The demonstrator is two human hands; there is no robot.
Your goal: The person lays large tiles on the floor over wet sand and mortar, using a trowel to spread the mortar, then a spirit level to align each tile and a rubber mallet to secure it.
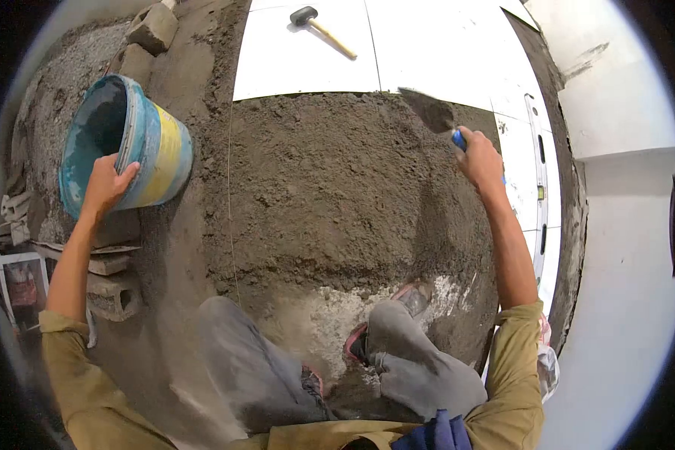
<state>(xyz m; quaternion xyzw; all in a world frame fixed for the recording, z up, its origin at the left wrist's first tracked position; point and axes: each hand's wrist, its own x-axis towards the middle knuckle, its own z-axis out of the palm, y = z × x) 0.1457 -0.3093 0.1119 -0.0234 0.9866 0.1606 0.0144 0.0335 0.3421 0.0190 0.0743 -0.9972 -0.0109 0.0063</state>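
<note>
My left hand grips the rim of a teal bucket with a yellow band, tipped on its side so its mouth faces left. In my right hand is the blue handle of a trowel. Its dark, mortar-smeared blade lies at the near edge of the white tiles, over the bed of damp grey mortar. A thin string runs along the left part of that bed.
A rubber mallet rests on the tiles. On the right tiles lies a spirit level. Concrete blocks and a gravel heap are at left; another hollow block sits lower. A pale wall bounds the right.
</note>
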